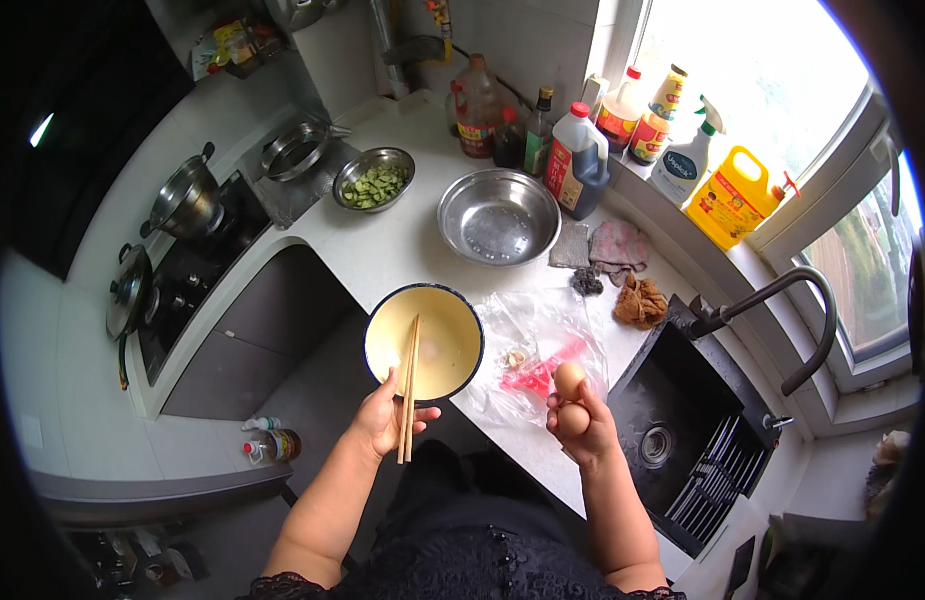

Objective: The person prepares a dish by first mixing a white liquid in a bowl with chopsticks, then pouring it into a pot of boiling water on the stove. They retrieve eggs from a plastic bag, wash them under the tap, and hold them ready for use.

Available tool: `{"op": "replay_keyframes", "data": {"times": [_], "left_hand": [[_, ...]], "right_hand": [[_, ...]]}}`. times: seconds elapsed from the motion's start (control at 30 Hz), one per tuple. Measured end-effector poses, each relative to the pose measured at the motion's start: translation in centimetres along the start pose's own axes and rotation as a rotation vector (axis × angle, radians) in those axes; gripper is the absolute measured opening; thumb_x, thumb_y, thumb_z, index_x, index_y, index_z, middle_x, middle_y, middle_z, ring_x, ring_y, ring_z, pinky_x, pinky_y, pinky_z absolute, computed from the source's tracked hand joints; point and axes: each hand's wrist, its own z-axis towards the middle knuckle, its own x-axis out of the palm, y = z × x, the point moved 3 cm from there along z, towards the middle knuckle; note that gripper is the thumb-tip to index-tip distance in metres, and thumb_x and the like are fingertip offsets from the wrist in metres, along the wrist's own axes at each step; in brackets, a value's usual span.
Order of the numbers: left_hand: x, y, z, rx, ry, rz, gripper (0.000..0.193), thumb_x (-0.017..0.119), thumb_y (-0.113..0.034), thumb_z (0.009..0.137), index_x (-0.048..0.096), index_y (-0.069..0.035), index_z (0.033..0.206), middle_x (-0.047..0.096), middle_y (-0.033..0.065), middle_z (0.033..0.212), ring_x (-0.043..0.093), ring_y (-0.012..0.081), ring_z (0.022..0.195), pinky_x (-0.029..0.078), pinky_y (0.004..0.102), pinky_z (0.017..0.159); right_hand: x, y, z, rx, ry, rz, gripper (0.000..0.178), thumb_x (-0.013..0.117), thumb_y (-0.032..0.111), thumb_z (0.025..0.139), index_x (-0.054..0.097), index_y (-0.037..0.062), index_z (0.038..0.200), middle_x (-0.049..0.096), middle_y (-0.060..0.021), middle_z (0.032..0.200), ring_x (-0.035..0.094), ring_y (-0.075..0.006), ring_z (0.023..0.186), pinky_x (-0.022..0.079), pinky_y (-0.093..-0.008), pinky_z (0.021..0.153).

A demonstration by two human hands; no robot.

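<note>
My left hand (387, 418) grips the rim of a cream enamel bowl (454, 325) with a dark edge, tilted toward me over the counter's front edge. A pair of wooden chopsticks (410, 395) leans in the bowl, their lower ends crossing my left hand. A faint pale patch shows inside the bowl; what it is I cannot make out. To the right, my right hand (594, 437) is closed around two brown eggs, an upper egg (569, 377) and a lower egg (573, 420). Both are above a clear plastic bag (522, 312) with red print.
A steel basin (499, 215) and a bowl of sliced green vegetables (374, 183) stand farther back. Sauce bottles (576, 160) line the window side. At right is a black sink (627, 420) with a curved faucet (827, 310); at left, a stove (197, 275) with a pot (182, 200).
</note>
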Motion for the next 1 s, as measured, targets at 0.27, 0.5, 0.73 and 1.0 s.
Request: {"op": "replay_keyframes", "data": {"times": [0.27,0.5,0.73,1.0], "left_hand": [[-2.1,-6.3,5.0,-0.114,0.052,0.036,0.054,0.035,-0.054,0.098,0.048,-0.008,0.124,0.062,0.0126,0.102,0.069,0.0303,0.081,0.059,0.0297,0.052],[-6.3,-11.4,9.3,-0.284,0.088,0.132,0.056,0.036,-0.054,0.098,0.046,-0.01,0.129,0.062,0.0127,0.102,0.069,0.03,0.08,0.059,0.031,0.055],[-8.8,-14.6,12.0,-0.418,0.18,0.254,0.057,0.034,-0.054,0.099,0.043,-0.005,0.127,0.059,0.0146,0.106,0.068,0.0314,0.085,0.058,0.0331,0.059],[-8.9,-16.2,12.2,-0.475,0.228,0.362,0.056,0.031,-0.053,0.099,0.042,-0.006,0.126,0.058,0.014,0.104,0.068,0.0322,0.084,0.058,0.0333,0.058]], "right_hand": [[3.9,-0.9,5.3,-0.062,-0.09,0.07,0.047,0.054,0.04,0.094,0.052,0.0003,0.118,0.063,-0.0147,0.086,0.061,-0.0243,0.065,0.051,-0.0319,0.06],[7.7,-5.4,9.7,-0.113,-0.17,0.161,0.046,0.053,0.041,0.095,0.049,0.0045,0.122,0.063,-0.0141,0.087,0.062,-0.0247,0.065,0.05,-0.0315,0.06],[9.8,-8.4,11.9,-0.218,-0.234,0.184,0.049,0.053,0.043,0.094,0.049,0.0055,0.126,0.064,-0.014,0.088,0.063,-0.0244,0.065,0.052,-0.0318,0.059],[9.1,-11.7,11.5,-0.183,-0.436,0.138,0.045,0.053,0.042,0.095,0.048,0.0092,0.125,0.064,-0.0183,0.108,0.061,-0.021,0.059,0.05,-0.0287,0.053]]}}
